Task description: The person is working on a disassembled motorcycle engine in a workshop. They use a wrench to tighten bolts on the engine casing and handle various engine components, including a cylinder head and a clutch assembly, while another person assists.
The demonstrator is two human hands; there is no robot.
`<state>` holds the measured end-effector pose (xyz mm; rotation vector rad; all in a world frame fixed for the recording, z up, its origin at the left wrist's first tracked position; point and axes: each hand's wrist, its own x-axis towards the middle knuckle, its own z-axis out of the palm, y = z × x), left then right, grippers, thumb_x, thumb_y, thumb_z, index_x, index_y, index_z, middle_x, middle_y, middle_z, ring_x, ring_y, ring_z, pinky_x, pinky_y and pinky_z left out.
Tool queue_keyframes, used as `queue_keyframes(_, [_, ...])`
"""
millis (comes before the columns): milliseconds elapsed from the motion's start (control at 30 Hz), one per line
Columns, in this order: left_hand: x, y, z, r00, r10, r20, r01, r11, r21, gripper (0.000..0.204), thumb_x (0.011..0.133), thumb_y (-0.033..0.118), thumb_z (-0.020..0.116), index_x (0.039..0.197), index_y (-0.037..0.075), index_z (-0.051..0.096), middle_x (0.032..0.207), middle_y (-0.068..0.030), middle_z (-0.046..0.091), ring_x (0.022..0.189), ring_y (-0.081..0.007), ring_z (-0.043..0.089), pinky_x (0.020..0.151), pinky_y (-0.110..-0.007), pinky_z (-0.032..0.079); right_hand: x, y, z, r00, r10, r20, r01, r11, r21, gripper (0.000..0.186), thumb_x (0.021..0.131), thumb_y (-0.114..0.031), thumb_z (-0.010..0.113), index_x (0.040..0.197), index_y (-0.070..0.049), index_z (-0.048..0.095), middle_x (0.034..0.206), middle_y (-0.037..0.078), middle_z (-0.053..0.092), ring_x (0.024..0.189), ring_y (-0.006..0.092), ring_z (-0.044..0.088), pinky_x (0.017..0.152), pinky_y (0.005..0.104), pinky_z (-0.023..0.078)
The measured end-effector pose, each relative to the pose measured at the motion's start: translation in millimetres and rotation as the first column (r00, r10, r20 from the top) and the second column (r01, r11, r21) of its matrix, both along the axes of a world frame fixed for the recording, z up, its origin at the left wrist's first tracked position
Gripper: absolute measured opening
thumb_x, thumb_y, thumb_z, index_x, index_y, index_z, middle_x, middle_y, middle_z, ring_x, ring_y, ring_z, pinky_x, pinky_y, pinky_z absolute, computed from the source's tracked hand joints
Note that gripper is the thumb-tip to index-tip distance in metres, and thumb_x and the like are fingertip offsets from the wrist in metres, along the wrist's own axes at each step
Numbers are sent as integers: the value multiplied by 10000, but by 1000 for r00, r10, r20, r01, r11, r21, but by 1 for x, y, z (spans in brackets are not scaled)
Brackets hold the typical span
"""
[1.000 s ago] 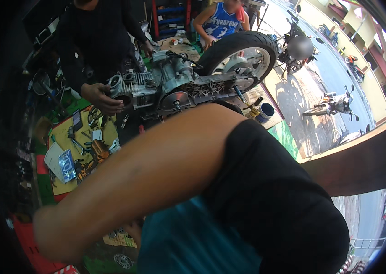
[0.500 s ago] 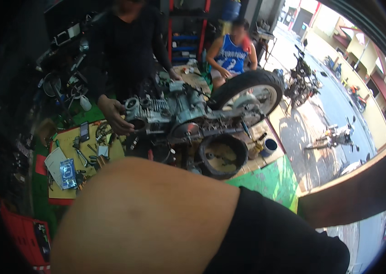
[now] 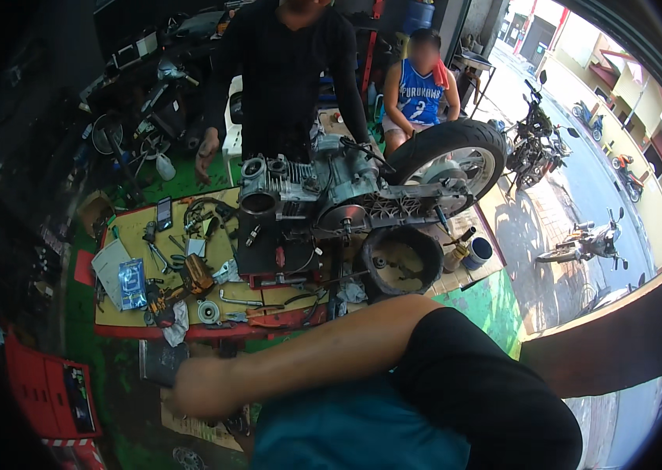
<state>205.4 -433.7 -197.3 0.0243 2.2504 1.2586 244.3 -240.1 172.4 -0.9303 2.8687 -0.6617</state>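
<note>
My right forearm reaches leftward across the lower part of the view, in front of the workbench [image 3: 213,332]. My right hand [image 3: 204,388] is blurred, its fingers hidden, beside a dark flat box-like thing [image 3: 162,362] below the bench edge. Whether it holds anything I cannot make out. My left hand is out of view. On the bench stands a motorcycle engine [image 3: 299,184] joined to a rear wheel [image 3: 456,160]. A cordless power tool [image 3: 194,278] lies among wrenches and small parts, near a blue packet [image 3: 133,283] and a phone [image 3: 164,213].
A black basin [image 3: 403,262] with murky liquid sits under the engine. A person in black [image 3: 292,86] stands behind it; another in a blue jersey [image 3: 421,98] sits beyond. A red cabinet [image 3: 45,388] is at lower left, motorcycles [image 3: 593,243] outside at right.
My right arm has dropped away from close to the camera, and the hand now shows. The standing person's hand has come off the engine. The view has shifted, revealing more of the bench front.
</note>
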Motion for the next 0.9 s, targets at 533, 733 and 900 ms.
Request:
queue_keyframes(533, [-2, -38, 1, 995, -11, 100, 21, 996, -91, 482, 977, 39, 603, 1424, 14, 423, 1174, -140, 590, 789, -187, 629, 650, -331, 543, 223, 208, -169, 166, -939, 302, 980, 123, -156, 354, 924, -339, 663, 1131, -56, 707, 894, 210, 732, 851, 415, 706, 762, 514, 554])
queue_keyframes(733, [-3, -46, -2, 992, -13, 122, 27, 992, -120, 496, 971, 40, 608, 1428, 14, 419, 1172, -144, 593, 782, -190, 630, 644, -333, 543, 267, 196, -200, 7, -946, 325, 995, -26, -97, 350, 931, -334, 671, 1131, -51, 716, 934, 190, 754, 897, 369, 729, 809, 459, 569])
queue_keyframes(900, [-4, -54, -2, 991, -14, 136, 33, 990, -139, 507, 966, 41, 613, 1431, 14, 415, 1171, -147, 596, 775, -192, 630, 639, -335, 543, 269, 190, -209, -3, -921, 390, 993, -49, -110, 353, 936, -328, 663, 1146, -50, 720, 952, 187, 758, 908, 369, 730, 819, 455, 572])
